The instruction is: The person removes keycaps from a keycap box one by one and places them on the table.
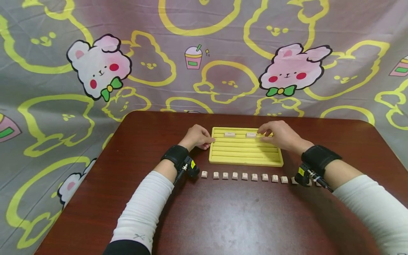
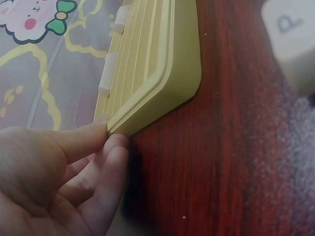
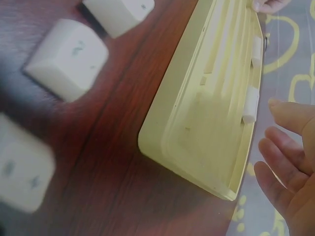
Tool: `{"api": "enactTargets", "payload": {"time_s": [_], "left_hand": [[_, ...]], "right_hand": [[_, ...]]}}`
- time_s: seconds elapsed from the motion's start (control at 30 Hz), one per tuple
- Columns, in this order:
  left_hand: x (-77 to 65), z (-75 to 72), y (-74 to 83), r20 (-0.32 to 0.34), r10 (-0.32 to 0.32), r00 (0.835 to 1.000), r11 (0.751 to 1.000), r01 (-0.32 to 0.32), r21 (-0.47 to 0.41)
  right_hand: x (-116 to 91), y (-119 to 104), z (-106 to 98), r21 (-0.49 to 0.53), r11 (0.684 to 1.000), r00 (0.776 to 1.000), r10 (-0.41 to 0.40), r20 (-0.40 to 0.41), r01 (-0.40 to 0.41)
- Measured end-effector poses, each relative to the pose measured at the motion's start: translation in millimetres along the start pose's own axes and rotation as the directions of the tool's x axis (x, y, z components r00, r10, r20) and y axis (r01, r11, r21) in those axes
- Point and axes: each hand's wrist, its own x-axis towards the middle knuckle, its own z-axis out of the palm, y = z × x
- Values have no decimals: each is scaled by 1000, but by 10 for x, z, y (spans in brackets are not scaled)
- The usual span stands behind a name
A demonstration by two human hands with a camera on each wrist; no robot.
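Note:
A yellow ridged tray lies on the table in the head view. My left hand pinches its left edge between thumb and fingers, which the left wrist view shows close up. Two wide white keycaps sit in the tray's top row, one toward the left and one near the middle. Over the tray's upper right part hovers my right hand. Its thumb and fingers are apart with nothing between them in the right wrist view, close to the nearer wide keycap.
Small white keycaps stand in a long row in front of the tray; my right wrist camera covers part of it. One keycap shows a P. A patterned cloth hangs behind the dark red table.

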Motion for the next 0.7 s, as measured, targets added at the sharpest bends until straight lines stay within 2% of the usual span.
{"api": "enactTargets", "payload": {"time_s": [0.4,0.7], "left_hand": [[-10,-3,1,8,-12,1000,1000,12,-16],[-18,-9,8,11,-22,1000,1000,22,-22]], "right_hand": [[213,-22,142,-11,1000,1000,26,5,-26],[278,-39,219,-22,999,999,49,24,-48]]}}
